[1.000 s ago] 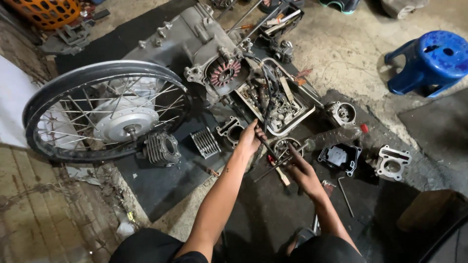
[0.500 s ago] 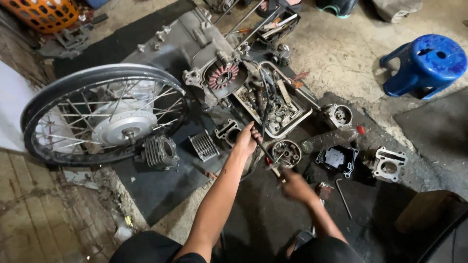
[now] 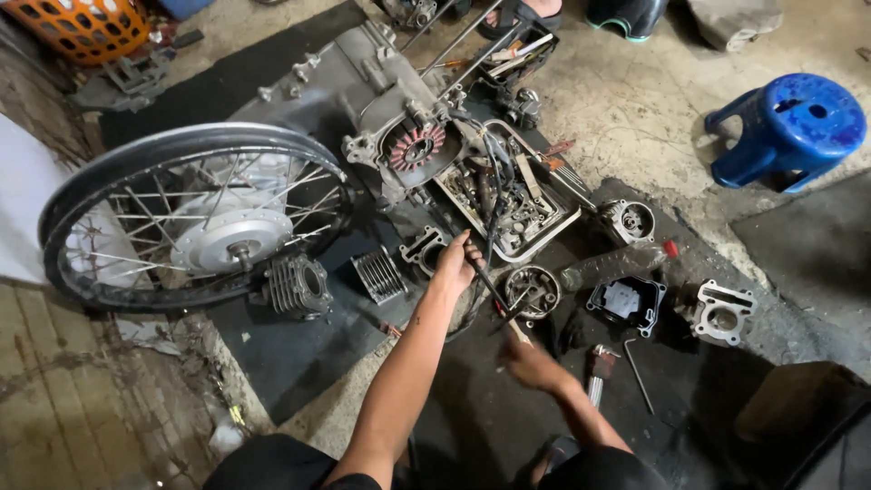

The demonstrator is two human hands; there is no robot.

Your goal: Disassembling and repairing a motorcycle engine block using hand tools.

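A shallow metal tray (image 3: 555,223) holds greasy engine parts at twelve o'clock of the left hand (image 3: 454,263), clamped on black cables (image 3: 488,281); the right hand (image 3: 524,358) grips a wooden-handled tool (image 3: 519,332) on the bare black floor mat (image 3: 281,349).

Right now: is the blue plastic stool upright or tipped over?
Tipped over. The blue plastic stool lies on its side on the concrete floor, its round seat top facing the camera and its legs pointing off to the left.

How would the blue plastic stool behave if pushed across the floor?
The blue plastic stool is probably light for its size, being thin moulded plastic. Already lying tipped on the rough concrete floor, it would likely scrape and rock rather than roll.
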